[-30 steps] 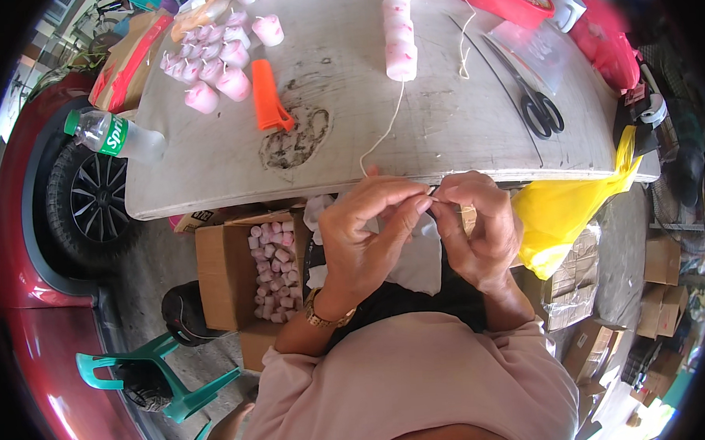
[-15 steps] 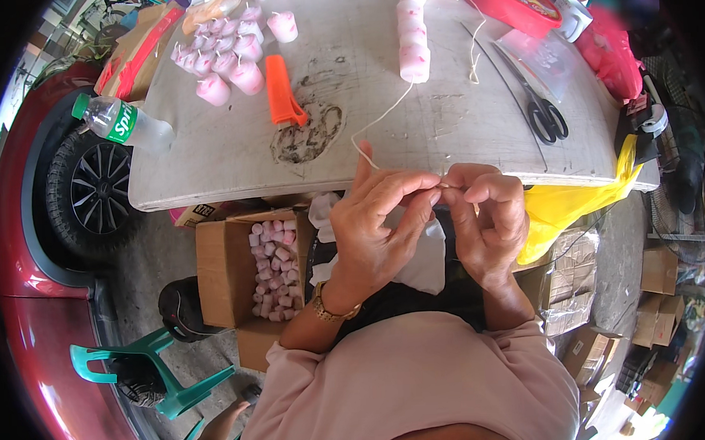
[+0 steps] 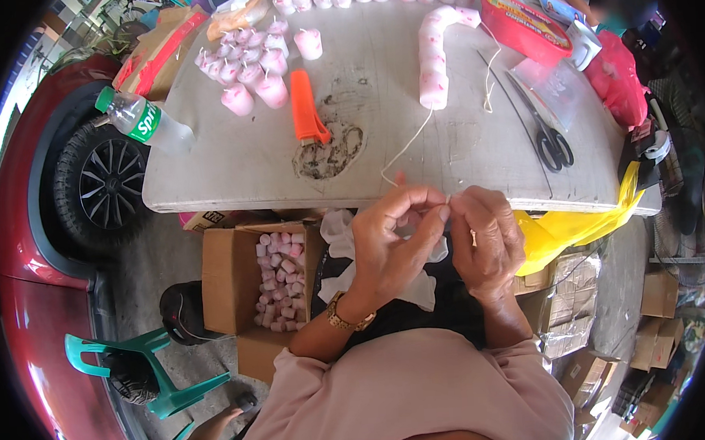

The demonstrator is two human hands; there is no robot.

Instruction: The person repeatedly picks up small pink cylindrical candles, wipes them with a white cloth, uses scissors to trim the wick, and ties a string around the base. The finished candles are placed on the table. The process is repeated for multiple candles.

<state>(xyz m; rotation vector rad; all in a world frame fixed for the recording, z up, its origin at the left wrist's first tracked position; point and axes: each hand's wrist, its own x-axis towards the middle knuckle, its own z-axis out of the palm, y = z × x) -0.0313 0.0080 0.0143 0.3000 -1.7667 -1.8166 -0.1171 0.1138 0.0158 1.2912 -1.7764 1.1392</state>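
Observation:
My left hand (image 3: 393,246) and my right hand (image 3: 487,242) meet at the fingertips just below the near edge of the grey table (image 3: 232,166). Between them they pinch the end of a thin white string (image 3: 406,145). The string runs up over the table to a curved row of pink and white marshmallow pieces (image 3: 436,55) threaded on it. A gold watch sits on my left wrist. Whatever small item is held at the fingertips is hidden by the fingers.
On the table lie an orange cutter (image 3: 307,108), black scissors (image 3: 550,140), loose pink pieces (image 3: 251,67), a plastic bottle (image 3: 140,123) and a red lid (image 3: 525,28). An open carton of pink pieces (image 3: 280,282) stands below. A yellow bag (image 3: 581,226), a red car (image 3: 32,257) and a green chair (image 3: 151,370) surround me.
The view has tilted so the table sits lower and nearer. Both hands stay together on the string, fingers shifting slightly at its end.

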